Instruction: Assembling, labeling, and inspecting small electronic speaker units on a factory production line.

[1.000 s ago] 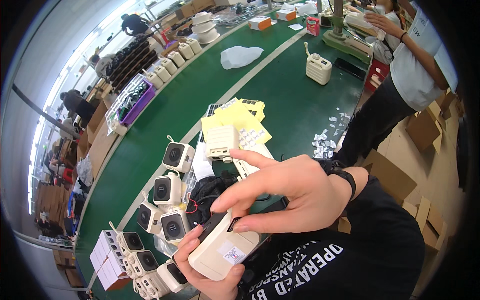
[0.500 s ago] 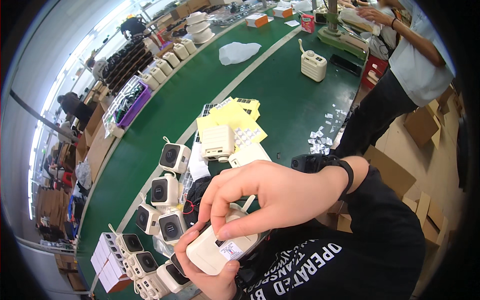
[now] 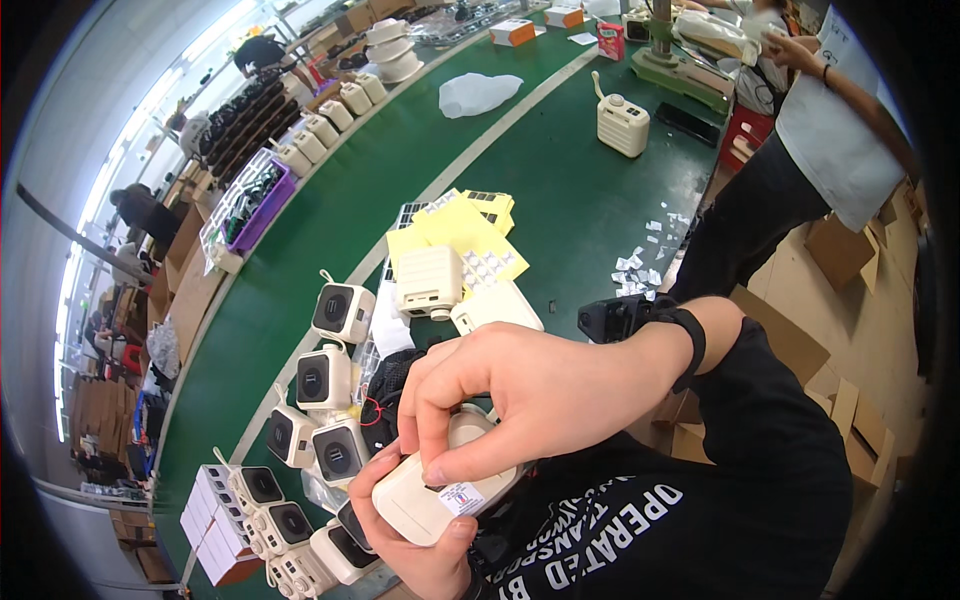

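Observation:
A cream portable speaker point(image 3: 408, 508) lies tilted in my left hand point(image 3: 432, 562), its pale base facing up. The fingers curl along the far side and the thumb presses near a white label point(image 3: 463, 498). Over it, my right hand point(image 3: 545, 385) is closed in a pinch, thumb and index tips at a small dark slot beside the label. Whatever is between those tips is hidden. A black band point(image 3: 690, 345) circles my right wrist. Just beyond the hands, more cream speakers point(image 3: 430, 280) rest by yellow sticker sheets point(image 3: 465, 240).
Several speakers with dark square fronts point(image 3: 325, 378) stand to the left, near white boxes point(image 3: 215, 525). A black mesh pouch point(image 3: 385, 395) sits beside my left hand. Paper scraps point(image 3: 635, 275) and a green metal stand point(image 3: 680, 80) are on the right; a person point(image 3: 830, 130) stands there.
My right thumb has shifted slightly over the dark slot, covering more of it. The left hand still holds the speaker. The view has shifted a little.

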The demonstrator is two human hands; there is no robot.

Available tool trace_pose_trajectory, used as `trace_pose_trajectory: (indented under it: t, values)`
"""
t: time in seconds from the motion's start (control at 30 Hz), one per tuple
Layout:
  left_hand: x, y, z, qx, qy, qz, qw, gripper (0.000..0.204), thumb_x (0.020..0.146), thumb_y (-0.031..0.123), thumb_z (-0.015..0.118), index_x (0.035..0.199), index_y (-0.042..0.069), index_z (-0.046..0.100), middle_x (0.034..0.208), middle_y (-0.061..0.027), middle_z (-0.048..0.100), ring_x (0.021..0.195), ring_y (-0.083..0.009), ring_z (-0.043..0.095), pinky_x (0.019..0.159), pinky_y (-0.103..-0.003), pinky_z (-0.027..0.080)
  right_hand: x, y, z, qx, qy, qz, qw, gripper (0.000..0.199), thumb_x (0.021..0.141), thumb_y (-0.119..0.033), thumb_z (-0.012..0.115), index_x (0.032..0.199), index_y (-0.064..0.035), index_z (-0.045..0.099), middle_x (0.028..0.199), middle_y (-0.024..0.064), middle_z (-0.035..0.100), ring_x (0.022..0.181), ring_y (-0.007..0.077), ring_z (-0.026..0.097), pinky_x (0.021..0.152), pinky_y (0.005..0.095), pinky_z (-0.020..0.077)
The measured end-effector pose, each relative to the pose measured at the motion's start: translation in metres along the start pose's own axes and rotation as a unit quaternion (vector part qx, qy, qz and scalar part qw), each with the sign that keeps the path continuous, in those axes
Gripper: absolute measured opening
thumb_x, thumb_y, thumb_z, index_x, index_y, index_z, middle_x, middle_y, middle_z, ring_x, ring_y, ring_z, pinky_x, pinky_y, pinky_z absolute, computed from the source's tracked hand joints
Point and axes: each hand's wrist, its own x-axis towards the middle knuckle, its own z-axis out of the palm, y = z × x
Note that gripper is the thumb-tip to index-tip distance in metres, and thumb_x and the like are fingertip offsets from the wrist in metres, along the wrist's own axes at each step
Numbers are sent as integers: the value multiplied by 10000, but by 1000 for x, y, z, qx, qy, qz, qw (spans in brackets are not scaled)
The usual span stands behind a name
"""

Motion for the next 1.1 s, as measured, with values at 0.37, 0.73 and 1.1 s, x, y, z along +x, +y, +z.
trace_pose_trajectory:
  t: [0.37, 0.73, 1.1]
  values:
    - [0, -2, 0, 2, -15, 5, 1000, 648, 674, 164, 739, 1194, -27, 403, 1093, -130, 483, 998, -211, 490, 881, -306, 384, -3, 4, 1, -5, 24, -13, 1000, 94, 728, -93, 664, 716, -18, 609, 863, 79, 609, 857, 175, 564, 749, 297, 444]
    - [0, -3, 1, 5, -18, -1, 1000, 643, 670, 165, 731, 1188, -36, 408, 1104, -134, 488, 1006, -203, 487, 886, -298, 377, -9, 7, 9, -81, 73, -90, 990, 78, 725, -68, 667, 722, -33, 597, 840, 74, 610, 831, 199, 576, 714, 303, 459]
    - [-1, -8, -2, 63, -28, 59, 996, 678, 667, 193, 740, 1204, -39, 399, 1170, -174, 482, 1063, -246, 486, 917, -339, 379, -9, 20, 14, 257, 71, -48, 963, 285, 852, -158, 571, 1071, 0, 481, 982, 59, 548, 994, 128, 515, 832, 270, 428]
